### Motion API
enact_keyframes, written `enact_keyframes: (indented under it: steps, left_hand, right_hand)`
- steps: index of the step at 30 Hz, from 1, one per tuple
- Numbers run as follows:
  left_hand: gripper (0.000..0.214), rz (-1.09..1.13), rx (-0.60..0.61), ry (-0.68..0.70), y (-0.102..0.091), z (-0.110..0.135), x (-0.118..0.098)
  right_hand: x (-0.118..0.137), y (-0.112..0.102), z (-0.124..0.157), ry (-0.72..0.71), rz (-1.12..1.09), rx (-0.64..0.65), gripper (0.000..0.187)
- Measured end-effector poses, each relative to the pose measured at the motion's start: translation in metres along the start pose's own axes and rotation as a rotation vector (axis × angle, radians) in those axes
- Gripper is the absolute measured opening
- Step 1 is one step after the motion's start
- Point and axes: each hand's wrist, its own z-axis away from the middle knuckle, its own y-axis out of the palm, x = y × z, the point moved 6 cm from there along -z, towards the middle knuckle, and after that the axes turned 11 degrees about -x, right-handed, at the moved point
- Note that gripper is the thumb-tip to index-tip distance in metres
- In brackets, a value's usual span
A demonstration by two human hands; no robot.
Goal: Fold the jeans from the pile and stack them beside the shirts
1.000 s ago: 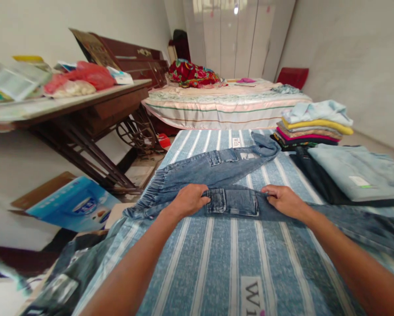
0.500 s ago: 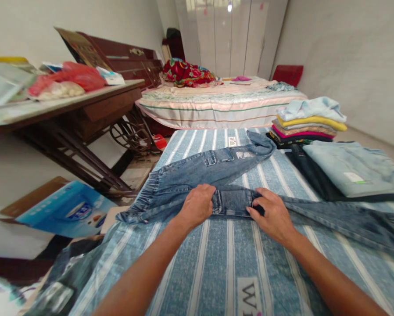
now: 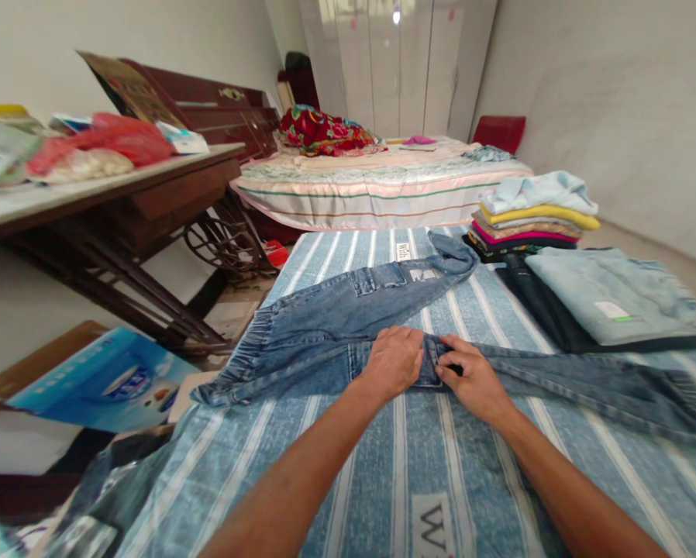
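Observation:
A pair of blue denim jeans (image 3: pixel 318 310) with an elastic waist and cargo pockets is spread over the striped blue bed cover, waist to the left. The nearer leg runs to the right edge, and the far leg angles away to the back. My left hand (image 3: pixel 393 361) is closed over the pocket on the nearer leg, fingers curled onto the denim. Just right of it, my right hand (image 3: pixel 472 377) pinches the same leg at the pocket's right edge, thumb and fingers bent. Part of the pocket is hidden under my left hand.
Folded light-blue jeans (image 3: pixel 621 298) lie on dark trousers at the right. Behind them is a stack of folded clothes (image 3: pixel 531 221). A sewing-machine table (image 3: pixel 167 182) holding plastic bags stands left, above a blue box (image 3: pixel 109 380). Another bed (image 3: pixel 383 190) is at the back.
My left hand has slid right along the pocket, closer to my right hand. The right hand keeps its grip at the pocket's edge. The view has shifted slightly.

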Motion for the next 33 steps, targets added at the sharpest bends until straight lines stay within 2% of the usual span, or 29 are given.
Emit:
enact_keyframes:
  steps: [2, 6, 11, 13, 15, 19, 21, 25, 33]
  left_hand:
    - [0.021, 0.041, 0.027, -0.009, 0.006, -0.007, -0.001]
    - [0.023, 0.297, 0.039, -0.088, 0.017, -0.018, 0.008]
    - [0.028, 0.439, 0.033, -0.178, 0.029, -0.025, 0.025]
    - [0.029, 0.475, 0.022, -0.207, 0.033, -0.026, 0.029]
    - [0.03, 0.506, 0.011, -0.23, 0.036, -0.027, 0.031]
    - [0.031, 0.55, -0.004, -0.265, 0.042, -0.027, 0.034]
    - [0.03, 0.556, -0.012, -0.276, 0.044, -0.026, 0.036]
    - [0.029, 0.554, -0.022, -0.293, 0.045, -0.025, 0.037]
    - [0.03, 0.554, -0.025, -0.312, 0.048, -0.024, 0.037]
  right_hand:
    - [-0.001, 0.0, 0.0, 0.004, -0.038, 0.018, 0.018]
    - [0.002, -0.001, 0.0, -0.046, -0.013, -0.002, 0.017]
    - [0.028, -0.02, 0.011, -0.239, 0.219, -0.214, 0.009]
    - [0.038, -0.029, 0.019, -0.252, 0.268, -0.293, 0.009]
    - [0.039, -0.032, 0.027, -0.142, 0.285, -0.291, 0.013]
    - [0.017, -0.016, 0.038, 0.267, 0.204, -0.07, 0.021]
    - [0.009, -0.006, 0.04, 0.392, 0.133, 0.011, 0.025]
    - [0.001, 0.005, 0.034, 0.48, 0.062, 0.069, 0.028]
    - [-0.001, 0.011, 0.032, 0.578, -0.12, 0.025, 0.02]
